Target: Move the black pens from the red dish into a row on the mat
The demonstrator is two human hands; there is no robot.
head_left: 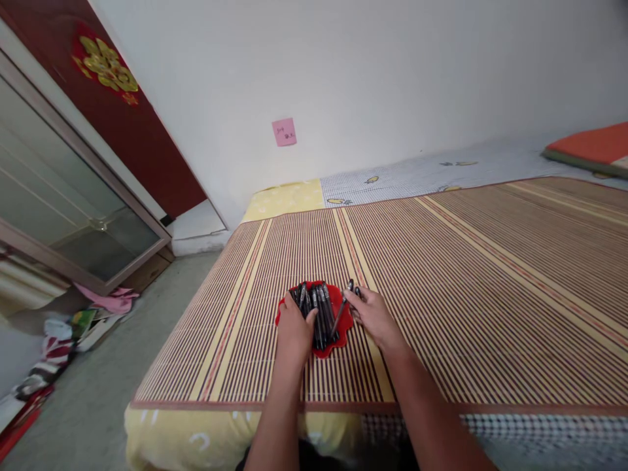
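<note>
A red scalloped tray [346,319] lies on a striped bamboo mat [466,275] near the bed's front edge. Several black pens [321,307] lie side by side in the tray. My left hand [294,330] rests on the tray's left part, fingers over the pens. My right hand [375,316] is at the tray's right rim and pinches one black pen [342,309], which slants down over the tray.
The mat covers a bed with a yellow and checked sheet [289,198]. An orange cushion [589,147] lies far right. A pink note [284,132] sticks on the white wall. A dark red cabinet with glass door [73,196] stands left, with clutter [59,340] on the floor.
</note>
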